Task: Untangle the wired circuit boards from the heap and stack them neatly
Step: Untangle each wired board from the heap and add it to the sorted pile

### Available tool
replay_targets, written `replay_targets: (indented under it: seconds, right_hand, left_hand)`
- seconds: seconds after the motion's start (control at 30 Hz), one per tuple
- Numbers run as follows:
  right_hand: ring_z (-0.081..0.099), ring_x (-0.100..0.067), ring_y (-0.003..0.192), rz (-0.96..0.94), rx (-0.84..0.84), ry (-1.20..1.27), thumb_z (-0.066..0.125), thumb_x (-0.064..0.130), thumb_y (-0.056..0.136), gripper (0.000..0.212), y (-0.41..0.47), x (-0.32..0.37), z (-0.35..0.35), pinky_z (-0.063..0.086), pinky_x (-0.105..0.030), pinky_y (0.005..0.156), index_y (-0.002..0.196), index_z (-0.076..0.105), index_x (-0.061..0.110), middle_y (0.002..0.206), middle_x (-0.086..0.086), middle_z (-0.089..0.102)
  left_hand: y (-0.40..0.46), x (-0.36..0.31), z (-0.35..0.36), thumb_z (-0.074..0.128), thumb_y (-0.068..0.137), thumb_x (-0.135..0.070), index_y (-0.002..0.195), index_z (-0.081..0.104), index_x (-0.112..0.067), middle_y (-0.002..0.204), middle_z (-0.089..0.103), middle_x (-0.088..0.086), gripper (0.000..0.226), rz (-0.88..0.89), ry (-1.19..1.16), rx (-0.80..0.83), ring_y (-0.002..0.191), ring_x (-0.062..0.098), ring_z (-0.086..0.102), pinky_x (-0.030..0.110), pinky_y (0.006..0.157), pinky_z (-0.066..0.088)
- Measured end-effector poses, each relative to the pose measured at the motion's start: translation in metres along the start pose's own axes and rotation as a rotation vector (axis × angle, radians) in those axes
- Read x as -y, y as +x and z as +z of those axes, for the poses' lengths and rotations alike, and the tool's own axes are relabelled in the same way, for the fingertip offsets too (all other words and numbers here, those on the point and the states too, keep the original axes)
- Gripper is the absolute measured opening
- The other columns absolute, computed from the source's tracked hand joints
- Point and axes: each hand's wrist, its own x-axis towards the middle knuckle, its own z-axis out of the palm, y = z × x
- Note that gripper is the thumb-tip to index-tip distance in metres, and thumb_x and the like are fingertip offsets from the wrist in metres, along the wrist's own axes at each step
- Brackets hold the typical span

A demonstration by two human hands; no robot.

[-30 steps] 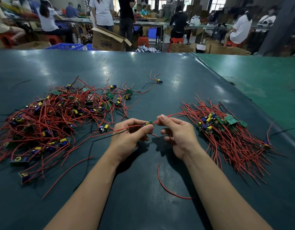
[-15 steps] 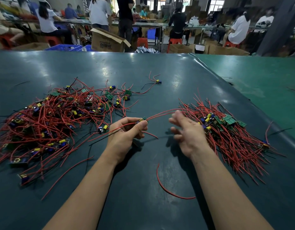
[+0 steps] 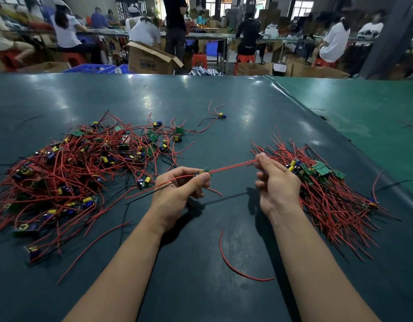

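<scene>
Red leads (image 3: 233, 165) run left-right, board (image 3: 202, 171) in left hand (image 3: 177, 194), right hand (image 3: 276, 180) pinching

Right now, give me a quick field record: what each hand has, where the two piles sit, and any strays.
left hand: pinches a small circuit board between thumb and fingers
right hand: pinches that board's red wires, drawn out straight between the hands
tangled heap: left of the hands, boards and red and black wires mixed
sorted stack: right of the hands, boards together, wires fanned toward the near right
stray board: alone, beyond the heap
loose red wire: on the table between the forearms
</scene>
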Motion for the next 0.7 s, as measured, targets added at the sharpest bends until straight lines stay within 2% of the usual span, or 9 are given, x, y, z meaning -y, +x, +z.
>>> replay_targets:
  seconds: [0.2,0.3,0.37,0.43,0.5,0.53,0.63,0.7]
  right_hand:
    - [0.048,-0.003,0.041,0.046,-0.017,-0.021,0.069,0.011,0.09,0.013,-0.002,-0.007,0.004,0.034,-0.016,0.036,0.079,0.07,0.005,0.063,-0.002,0.061]
    - [0.049,-0.004,0.04,0.099,0.046,-0.136,0.065,0.017,0.094,0.02,-0.002,-0.011,0.004,0.036,-0.016,0.036,0.078,0.068,0.006,0.06,0.0,0.06]
    - [0.051,-0.006,0.041,0.086,0.099,-0.246,0.066,0.017,0.093,0.017,-0.004,-0.014,0.005,0.039,-0.018,0.038,0.081,0.067,0.006,0.066,-0.003,0.062]
    - [0.058,-0.011,0.056,-0.051,0.095,-0.465,0.07,0.018,0.09,0.013,-0.006,-0.016,0.005,0.047,-0.024,0.051,0.097,0.067,0.007,0.082,-0.006,0.064]
    - [0.061,-0.015,0.083,-0.323,0.045,-0.783,0.071,0.023,0.089,0.03,-0.007,-0.018,0.003,0.047,-0.029,0.077,0.116,0.065,0.011,0.095,-0.004,0.064]
    - [0.059,-0.013,0.088,-0.473,0.046,-0.844,0.071,0.023,0.089,0.033,-0.011,-0.017,0.004,0.045,-0.028,0.082,0.119,0.065,0.013,0.099,-0.004,0.063]
    - [0.049,-0.006,0.066,-0.813,0.204,-0.745,0.073,0.019,0.088,0.033,-0.029,-0.017,0.013,0.044,-0.017,0.067,0.12,0.068,0.014,0.101,-0.004,0.057]
    - [0.044,-0.014,0.059,-0.981,0.176,-0.754,0.074,0.019,0.087,0.038,-0.035,-0.017,0.016,0.044,-0.016,0.062,0.124,0.065,0.012,0.104,-0.006,0.051]
  left_hand:
    - [0.003,0.005,0.002,0.074,0.08,-0.012,0.091,0.07,-0.007,0.07,0.071,0.005,0.012,0.05,-0.05,-0.137,0.057,0.012,0.058,0.018,0.056,0.048]
    - [0.007,0.005,0.001,0.074,0.082,-0.011,0.089,0.072,-0.01,0.067,0.068,0.0,0.007,0.092,-0.068,-0.228,0.055,0.009,0.054,0.017,0.056,0.045]
    - [0.009,0.004,0.0,0.076,0.079,-0.017,0.084,0.071,-0.013,0.064,0.067,-0.005,0.008,0.094,-0.096,-0.305,0.054,0.007,0.055,0.017,0.056,0.046]
    - [0.01,0.003,0.0,0.078,0.074,-0.027,0.079,0.07,-0.014,0.059,0.065,-0.009,0.016,0.131,-0.054,-0.381,0.052,0.005,0.055,0.016,0.056,0.047]
    - [0.01,0.003,0.001,0.078,0.069,-0.037,0.074,0.067,-0.017,0.056,0.063,-0.013,0.024,0.204,0.05,-0.446,0.051,0.001,0.053,0.015,0.056,0.045]
    - [0.01,0.003,0.002,0.078,0.066,-0.042,0.072,0.064,-0.021,0.056,0.062,-0.014,0.026,0.236,0.112,-0.47,0.051,0.0,0.052,0.015,0.056,0.043]
    - [0.006,0.007,0.004,0.078,0.065,-0.053,0.069,0.057,-0.027,0.062,0.06,-0.01,0.034,0.334,0.326,-0.497,0.053,0.008,0.053,0.02,0.054,0.043]
    - [0.004,0.009,0.005,0.081,0.069,-0.051,0.069,0.054,-0.024,0.071,0.06,-0.001,0.038,0.443,0.479,-0.483,0.061,0.019,0.056,0.027,0.057,0.045]
